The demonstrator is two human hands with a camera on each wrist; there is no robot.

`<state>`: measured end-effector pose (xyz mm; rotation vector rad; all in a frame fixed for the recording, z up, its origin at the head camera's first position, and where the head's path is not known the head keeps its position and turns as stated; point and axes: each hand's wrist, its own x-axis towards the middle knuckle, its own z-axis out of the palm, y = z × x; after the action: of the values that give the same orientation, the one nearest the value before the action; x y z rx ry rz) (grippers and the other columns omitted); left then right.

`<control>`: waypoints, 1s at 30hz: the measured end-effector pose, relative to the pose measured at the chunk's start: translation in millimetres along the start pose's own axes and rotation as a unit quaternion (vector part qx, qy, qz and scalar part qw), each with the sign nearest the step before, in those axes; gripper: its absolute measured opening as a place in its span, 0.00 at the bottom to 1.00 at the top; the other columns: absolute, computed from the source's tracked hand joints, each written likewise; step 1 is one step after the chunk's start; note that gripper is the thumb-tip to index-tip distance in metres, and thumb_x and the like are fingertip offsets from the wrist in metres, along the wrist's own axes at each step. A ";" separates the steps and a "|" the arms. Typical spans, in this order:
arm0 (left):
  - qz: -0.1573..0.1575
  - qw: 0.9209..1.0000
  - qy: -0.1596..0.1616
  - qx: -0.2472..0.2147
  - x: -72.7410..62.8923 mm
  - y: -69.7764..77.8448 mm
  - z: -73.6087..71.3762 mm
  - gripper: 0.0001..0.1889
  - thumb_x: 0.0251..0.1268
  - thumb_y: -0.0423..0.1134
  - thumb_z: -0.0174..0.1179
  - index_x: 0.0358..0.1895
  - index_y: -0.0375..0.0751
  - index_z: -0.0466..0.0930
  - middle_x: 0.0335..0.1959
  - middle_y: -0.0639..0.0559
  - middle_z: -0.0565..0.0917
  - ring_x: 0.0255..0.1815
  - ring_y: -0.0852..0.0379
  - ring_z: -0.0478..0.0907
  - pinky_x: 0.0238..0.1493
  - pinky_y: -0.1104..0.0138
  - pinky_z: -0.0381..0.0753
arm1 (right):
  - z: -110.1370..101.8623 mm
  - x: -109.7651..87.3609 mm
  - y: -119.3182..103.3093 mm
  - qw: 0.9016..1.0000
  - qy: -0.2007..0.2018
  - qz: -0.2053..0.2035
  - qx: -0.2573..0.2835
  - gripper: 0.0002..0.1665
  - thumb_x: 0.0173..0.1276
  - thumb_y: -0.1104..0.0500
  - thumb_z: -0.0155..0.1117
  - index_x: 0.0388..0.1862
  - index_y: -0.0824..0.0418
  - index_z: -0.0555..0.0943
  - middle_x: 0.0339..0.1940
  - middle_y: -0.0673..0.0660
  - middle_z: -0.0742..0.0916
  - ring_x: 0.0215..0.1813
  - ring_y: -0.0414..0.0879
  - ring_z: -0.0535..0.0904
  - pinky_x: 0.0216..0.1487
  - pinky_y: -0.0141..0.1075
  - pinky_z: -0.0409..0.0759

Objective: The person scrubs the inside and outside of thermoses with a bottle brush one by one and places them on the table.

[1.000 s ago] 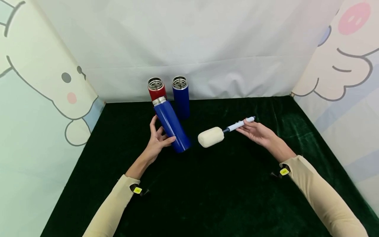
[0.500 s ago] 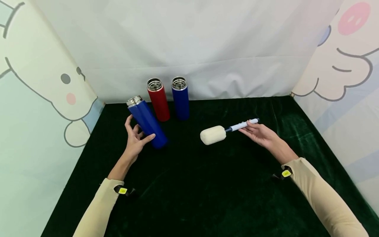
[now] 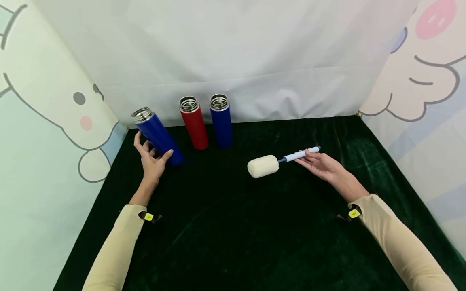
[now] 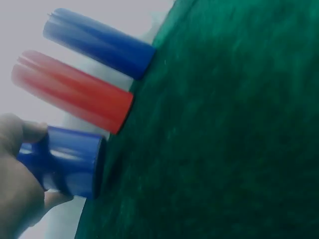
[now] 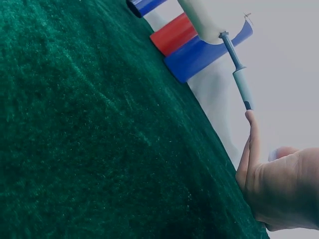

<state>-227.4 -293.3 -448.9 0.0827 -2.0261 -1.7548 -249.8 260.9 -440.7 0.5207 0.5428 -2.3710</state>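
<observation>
My left hand grips a blue thermos bottle round its lower body, thumb on the near side. The bottle has no lid; its bare steel mouth leans to the left, and in the left wrist view its base is close over the cloth. Between thumb and fingers, my right hand holds the pale blue handle of a sponge bottle brush. The brush's cream sponge head points left, above the cloth.
A red thermos bottle and a second blue one stand upright, lidless, at the back of the dark green velvet cloth. A white curtain hangs behind them, with cartoon-printed panels at both sides.
The left hand has carried the blue bottle leftward and a little toward the back, from in front of the red bottle to its left. The right hand and brush have shifted slightly right.
</observation>
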 end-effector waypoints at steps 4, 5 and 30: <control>0.033 0.998 0.018 0.052 12.9 -3.5 -1.3 0.55 0.63 0.24 0.67 0.81 0.60 0.38 0.76 0.40 0.65 0.71 0.36 0.70 0.69 0.33 0.69 | -0.6 -2.5 -1.4 1.000 -0.002 0.001 0.000 0.06 0.80 0.65 0.51 0.52 0.58 0.72 0.52 0.63 0.84 0.54 0.59 0.85 0.71 0.46 0.77; 0.043 0.997 0.018 0.064 15.7 -2.6 -1.4 0.54 0.62 0.23 0.66 0.81 0.57 0.38 0.76 0.38 0.64 0.72 0.34 0.69 0.69 0.32 0.68 | -1.0 -3.1 -1.6 1.000 -0.003 0.002 0.002 0.06 0.80 0.65 0.51 0.52 0.58 0.72 0.53 0.63 0.84 0.55 0.59 0.85 0.72 0.46 0.77; 0.012 0.991 0.015 0.132 33.9 -11.8 -11.5 0.55 0.60 0.26 0.70 0.81 0.60 0.41 0.76 0.37 0.57 0.74 0.30 0.66 0.72 0.35 0.67 | -0.6 0.3 2.8 0.999 -0.039 -0.010 -0.025 0.06 0.82 0.66 0.46 0.50 0.56 0.70 0.54 0.63 0.83 0.62 0.55 0.82 0.73 0.50 0.74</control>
<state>-256.4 -317.4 -449.1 0.1651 -2.2157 -1.4537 -248.0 259.0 -442.1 0.4010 0.5744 -2.3793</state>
